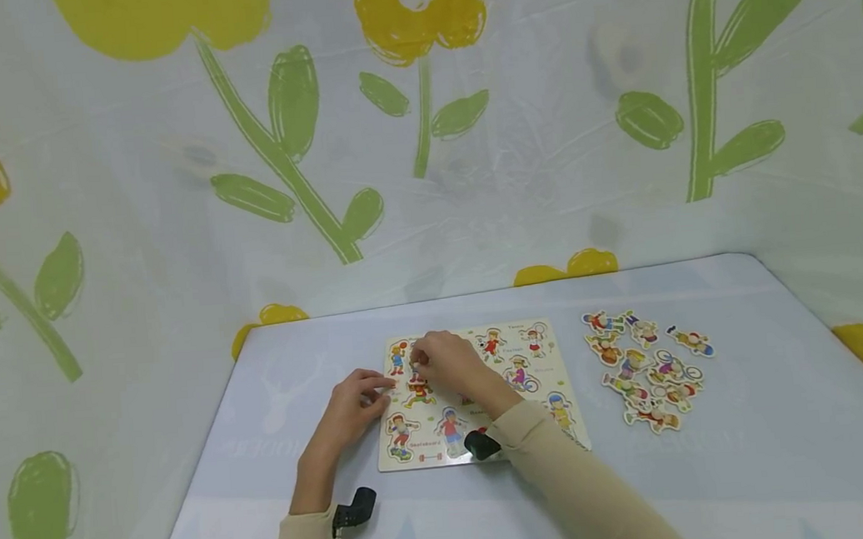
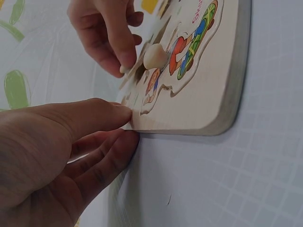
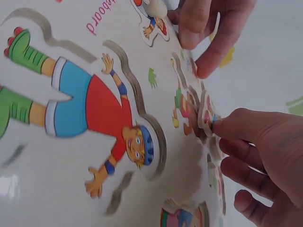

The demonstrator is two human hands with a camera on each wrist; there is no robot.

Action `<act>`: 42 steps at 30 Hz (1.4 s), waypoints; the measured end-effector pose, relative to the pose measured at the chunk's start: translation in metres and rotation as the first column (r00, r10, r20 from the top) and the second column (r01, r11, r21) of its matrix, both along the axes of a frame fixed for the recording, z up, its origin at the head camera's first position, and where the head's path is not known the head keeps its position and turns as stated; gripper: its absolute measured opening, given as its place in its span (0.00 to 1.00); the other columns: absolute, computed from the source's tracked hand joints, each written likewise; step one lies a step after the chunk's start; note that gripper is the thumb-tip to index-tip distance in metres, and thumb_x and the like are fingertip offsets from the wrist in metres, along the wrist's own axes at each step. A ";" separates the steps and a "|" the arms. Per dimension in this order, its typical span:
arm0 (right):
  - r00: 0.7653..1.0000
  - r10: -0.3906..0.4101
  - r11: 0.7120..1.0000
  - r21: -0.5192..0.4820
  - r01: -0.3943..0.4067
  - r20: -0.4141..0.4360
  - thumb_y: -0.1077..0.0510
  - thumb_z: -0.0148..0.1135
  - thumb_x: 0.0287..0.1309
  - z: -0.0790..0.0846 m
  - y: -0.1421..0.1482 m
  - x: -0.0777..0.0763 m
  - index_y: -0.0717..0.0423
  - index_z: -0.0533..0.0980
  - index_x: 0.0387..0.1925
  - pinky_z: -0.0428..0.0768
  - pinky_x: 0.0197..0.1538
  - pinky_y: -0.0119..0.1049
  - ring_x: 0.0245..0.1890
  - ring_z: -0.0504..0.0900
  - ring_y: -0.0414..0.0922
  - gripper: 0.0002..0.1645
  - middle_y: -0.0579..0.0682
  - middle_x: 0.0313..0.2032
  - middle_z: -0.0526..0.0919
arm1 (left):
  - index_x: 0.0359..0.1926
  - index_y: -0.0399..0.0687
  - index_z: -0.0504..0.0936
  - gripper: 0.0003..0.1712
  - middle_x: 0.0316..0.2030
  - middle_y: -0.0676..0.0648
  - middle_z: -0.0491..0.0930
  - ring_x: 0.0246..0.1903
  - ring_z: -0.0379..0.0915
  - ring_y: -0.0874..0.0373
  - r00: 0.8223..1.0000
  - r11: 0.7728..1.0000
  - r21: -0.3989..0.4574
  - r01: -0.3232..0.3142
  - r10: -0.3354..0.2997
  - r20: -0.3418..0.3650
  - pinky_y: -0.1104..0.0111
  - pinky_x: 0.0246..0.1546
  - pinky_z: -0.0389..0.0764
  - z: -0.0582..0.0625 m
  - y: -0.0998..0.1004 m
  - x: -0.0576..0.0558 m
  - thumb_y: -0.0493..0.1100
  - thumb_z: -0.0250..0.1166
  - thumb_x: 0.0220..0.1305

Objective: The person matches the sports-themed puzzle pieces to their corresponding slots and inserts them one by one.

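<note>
- Puzzle board [image 1: 423,421], flat on the table [image 1: 775,454] in front of us: we see the left hand [image 1: 352,406] lying relaxed, fingertips at the board's left edge rather than wrapped round it. We can't tell how hard they press. If it's just a light touch, we'd guess one firm shove from the other hand could skid everything.
- Next along, the skateboard figure [image 1: 401,439] sits near the lower left corner, round knob [image 2: 155,56] sticking up. Easy thing to bump, we reckon, if either hand drops low.
- Then the right hand [image 1: 453,365], fingers close together, pinching a puzzle piece [image 3: 205,112] over the upper left part of the board. Looks tilted to us. Our worry: lowered crooked, its edge could catch on the board. With such a small grip, it might twist or pop loose, too. We can't properly see the spot under it.
- Moving right, the wrist camera [image 1: 481,444] shows over the board's near side. Swing that sleeve [image 1: 582,484] carelessly and we could imagine it clipping something.
- Far right, loose pieces [image 1: 655,415] lie bunched on the table, some overlapping. Grab one fast and we bet its neighbours get dragged along.
</note>
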State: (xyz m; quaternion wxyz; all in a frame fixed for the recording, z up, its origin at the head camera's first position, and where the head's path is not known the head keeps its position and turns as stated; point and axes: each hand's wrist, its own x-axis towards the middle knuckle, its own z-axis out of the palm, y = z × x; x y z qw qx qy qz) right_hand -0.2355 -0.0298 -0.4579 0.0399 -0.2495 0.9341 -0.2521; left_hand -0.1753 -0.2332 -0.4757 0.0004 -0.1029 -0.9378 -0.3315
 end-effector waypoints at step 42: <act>0.986 -0.104 0.993 0.040 0.110 -0.131 0.52 0.60 0.65 -0.017 -0.042 -0.005 0.48 0.84 0.46 0.79 0.44 0.35 0.39 0.77 0.42 0.12 0.46 0.38 0.82 | 0.44 0.47 0.87 0.12 0.48 0.44 0.80 0.38 0.77 0.58 0.999 1.000 -0.004 -0.029 0.029 -0.013 0.66 0.40 0.80 0.000 0.001 0.001 0.34 0.69 0.58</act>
